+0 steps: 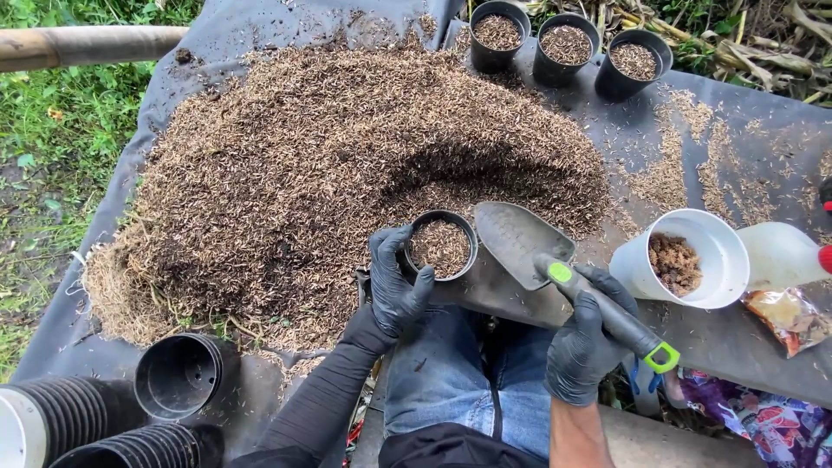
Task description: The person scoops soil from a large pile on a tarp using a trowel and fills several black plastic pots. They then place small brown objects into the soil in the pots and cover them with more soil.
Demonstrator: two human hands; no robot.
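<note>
While your left hand (394, 282) grips the filled black pot (441, 246) at the husk pile's (329, 173) edge, your right hand (589, 347) clamps the trowel (555, 260); its blade lies just right of the pot, its long axis slanting from your right hand up-left toward the rim.

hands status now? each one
Left hand: closed on small black pot.
Right hand: closed on trowel handle.

Stacks of black pots (78, 429) cut off by lower left corner. Pale bottle (784, 256) clipped at right edge, cap only partly seen. Lower wall of small pot (441, 245) hidden behind left hand (394, 282). Trowel handle (611, 316) mostly covered by right hand (582, 347). Bamboo pole (87, 45) cut at left edge. Foil packet (793, 316) too crumpled to identify.
</note>
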